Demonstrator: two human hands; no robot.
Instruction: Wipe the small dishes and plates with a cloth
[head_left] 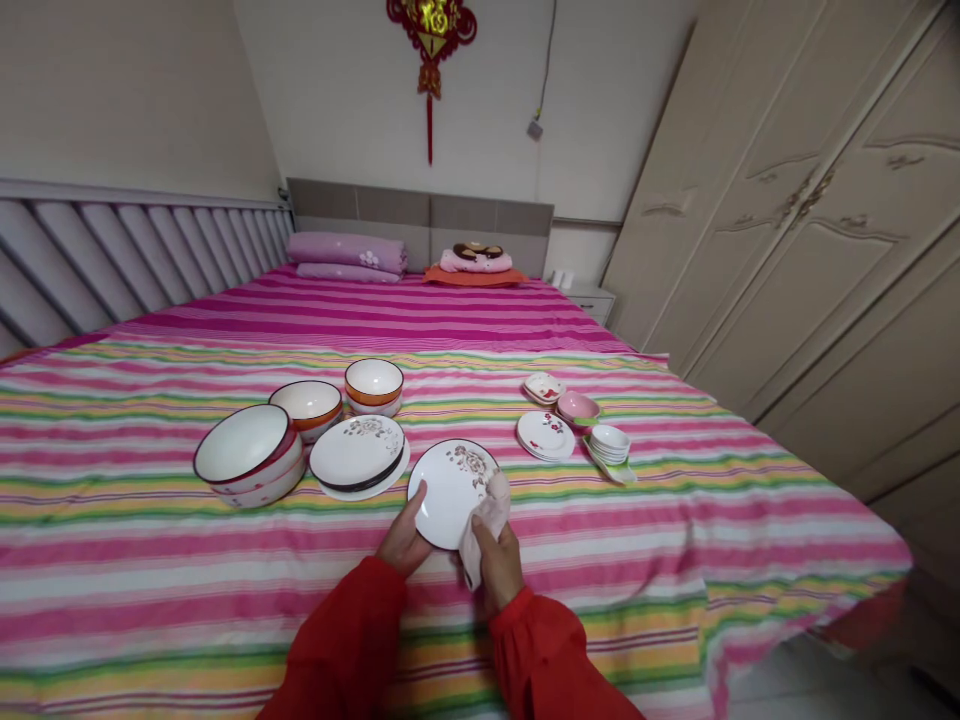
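Observation:
My left hand (403,542) grips the near left rim of a white plate (450,490) with a brown flower print, held tilted just above the striped bedspread (150,560). My right hand (499,565) is closed on a pale pink cloth (489,515), pressing it against the plate's right edge. Both sleeves are red. To the left lies a stack of flowered plates (358,455), then stacked white bowls with dark rims (247,455) and two orange-banded bowls (309,405) (373,385).
Small dishes sit to the right: a flowered saucer (545,435), a pink bowl (577,407), a small patterned dish (544,387), and stacked white little bowls (609,443). Pillows lie at the headboard (349,255). A cream wardrobe (810,230) lines the right side; the bed edge drops at right.

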